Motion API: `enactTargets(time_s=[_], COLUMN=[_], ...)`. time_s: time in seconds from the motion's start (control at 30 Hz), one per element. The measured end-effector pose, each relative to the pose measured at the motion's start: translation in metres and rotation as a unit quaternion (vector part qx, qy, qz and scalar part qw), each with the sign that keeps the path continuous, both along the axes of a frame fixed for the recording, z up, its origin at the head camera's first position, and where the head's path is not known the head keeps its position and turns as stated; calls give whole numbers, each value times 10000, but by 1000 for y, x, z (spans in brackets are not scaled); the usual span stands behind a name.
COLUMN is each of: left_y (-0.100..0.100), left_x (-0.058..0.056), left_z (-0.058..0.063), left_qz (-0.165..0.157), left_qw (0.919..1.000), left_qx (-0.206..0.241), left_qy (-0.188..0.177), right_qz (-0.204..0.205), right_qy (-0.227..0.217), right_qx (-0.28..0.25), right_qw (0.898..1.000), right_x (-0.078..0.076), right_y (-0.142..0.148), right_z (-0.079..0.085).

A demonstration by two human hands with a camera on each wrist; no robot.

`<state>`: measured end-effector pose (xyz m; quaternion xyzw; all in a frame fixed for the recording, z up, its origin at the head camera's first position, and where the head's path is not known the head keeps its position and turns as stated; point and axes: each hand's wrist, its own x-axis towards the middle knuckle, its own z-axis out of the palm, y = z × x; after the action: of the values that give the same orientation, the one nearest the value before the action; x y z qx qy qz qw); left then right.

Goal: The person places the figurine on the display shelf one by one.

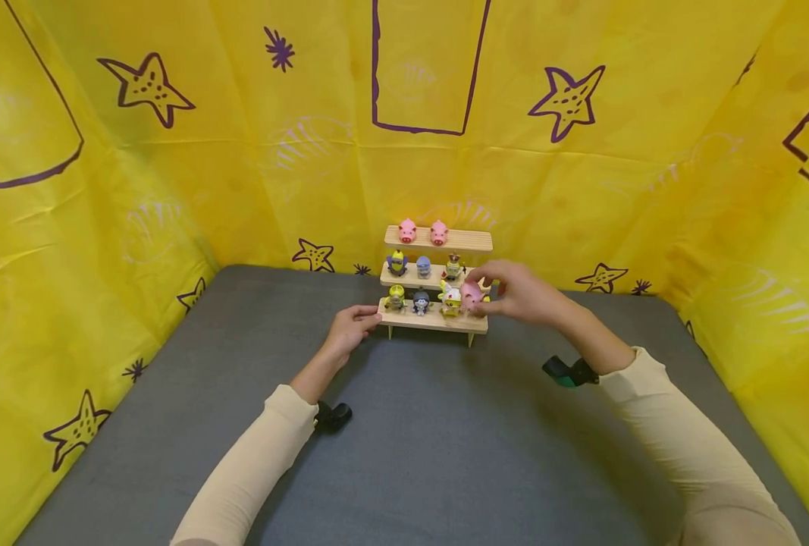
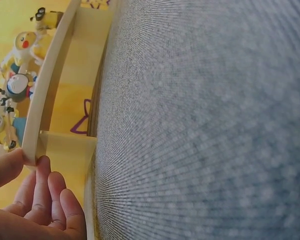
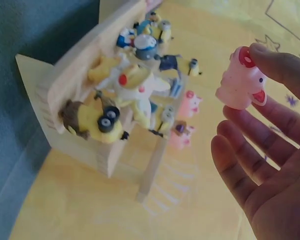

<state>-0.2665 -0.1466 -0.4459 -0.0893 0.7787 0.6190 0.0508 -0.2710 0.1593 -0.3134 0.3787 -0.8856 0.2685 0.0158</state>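
Observation:
A pink pig figurine (image 3: 240, 80) is pinched between the thumb and fingers of my right hand (image 1: 522, 292), held in front of the right part of a three-tier wooden display stand (image 1: 431, 324). My left hand (image 1: 351, 331) grips the left end of the stand's lowest shelf, thumb above and fingers below. That shelf bears a yellow goggled figure (image 1: 395, 299), a blue-and-white cat figure (image 1: 421, 302), a white-and-yellow figure (image 1: 450, 302), and a brown-haired goggled figure (image 3: 97, 120) at the right end, mostly hidden behind the pig in the head view.
On the middle shelf stand a caped yellow figure (image 1: 396, 263), a pale blue figure (image 1: 423, 266) and a crowned figure (image 1: 453, 267). Two pink pigs, a left one (image 1: 407, 231) and a right one (image 1: 439, 233), sit on top. Yellow cloth (image 1: 240, 189) walls the grey table (image 1: 404, 455).

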Motion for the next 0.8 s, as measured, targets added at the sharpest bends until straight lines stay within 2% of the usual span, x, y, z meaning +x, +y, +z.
enactTargets(time_s=[0.3,0.53,0.8], left_y=[0,0,-1], left_x=[-1,-2,-3], left_z=[-2,-3,-4], left_qz=[20,34,24], left_qw=[10000,10000,10000], left_qx=[32,43,54], left_qy=[-21,1,9], right_qz=[-193,-374,-651], right_qy=[-109,-12,62], right_qx=[-203,-102,-27], right_qw=[9995,9992,9979], right_x=[-15,-25,-39], right_y=[8,11,13], right_z=[12,27,33])
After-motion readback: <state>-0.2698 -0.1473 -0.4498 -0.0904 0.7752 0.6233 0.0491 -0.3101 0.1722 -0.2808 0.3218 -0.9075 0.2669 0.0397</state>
